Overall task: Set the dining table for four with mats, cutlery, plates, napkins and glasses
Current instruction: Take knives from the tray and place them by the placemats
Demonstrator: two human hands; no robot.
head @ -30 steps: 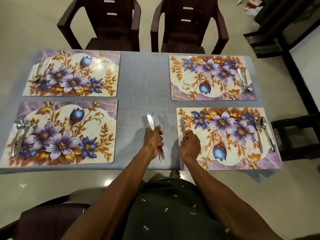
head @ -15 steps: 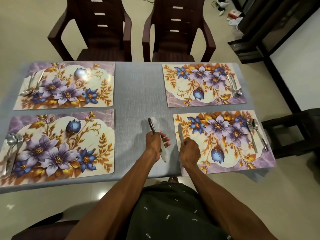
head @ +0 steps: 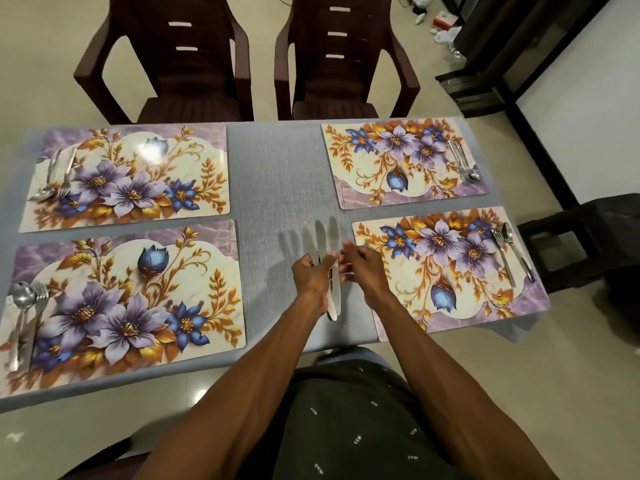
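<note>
Nearest me, my left hand (head: pixel 311 275) has its grip curled round a bunch of table knives (head: pixel 323 244): three blades fan out above the fingers and the handles hang below the palm, over the grey tabletop (head: pixel 277 174) close to its near edge, between the two near mats. My right hand (head: pixel 363 268) is just beside them, fingers loosely bent toward the handles; whether they pinch a knife I cannot tell, since blur hides the contact.

The near left placemat (head: pixel 138 289) carries a spoon and fork (head: pixel 26 306) by the tabletop's left edge. The near right placemat (head: pixel 450 271) carries a fork and spoon (head: pixel 509 251) by the right edge.

Farther off, the far left placemat (head: pixel 138 174) and the far right placemat (head: pixel 398 161) each carry cutlery at their outer ends. Past the far edge stand two dark brown chairs (head: pixel 180 64).
</note>
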